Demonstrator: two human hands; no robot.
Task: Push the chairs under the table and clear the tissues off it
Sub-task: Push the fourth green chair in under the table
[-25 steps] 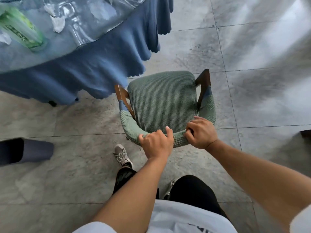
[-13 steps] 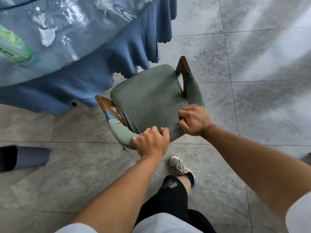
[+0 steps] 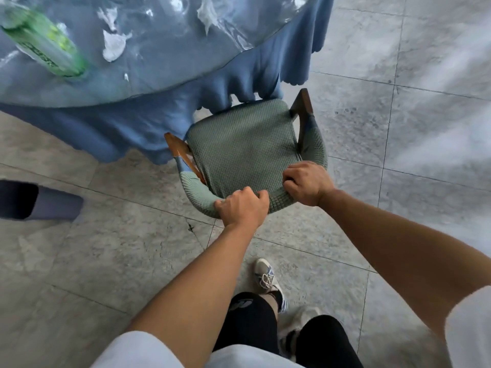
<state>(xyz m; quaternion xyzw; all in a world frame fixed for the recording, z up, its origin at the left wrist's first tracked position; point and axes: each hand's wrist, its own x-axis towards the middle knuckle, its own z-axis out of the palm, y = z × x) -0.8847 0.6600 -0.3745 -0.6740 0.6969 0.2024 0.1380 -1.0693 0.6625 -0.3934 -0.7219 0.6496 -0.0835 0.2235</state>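
A wooden chair with a green knit cover [image 3: 241,147] stands in front of me, its front edge touching the hanging blue tablecloth. My left hand [image 3: 240,207] and my right hand [image 3: 305,183] both grip the curved top of its backrest. The round table [image 3: 159,83] with a blue cloth under a clear plastic sheet fills the upper left. Crumpled white tissues [image 3: 113,45] lie on it, another tissue [image 3: 208,13] further right near the top edge.
A green tissue pack [image 3: 45,47] lies on the table at the left. A dark blue bin [image 3: 39,200] stands on the floor at the left edge. My feet and a grey sneaker [image 3: 267,277] are below the chair on grey floor tiles.
The chair has slid forward and left toward the table, its front edge now reaching the tablecloth. I have stepped after it, with both hands still holding the backrest.
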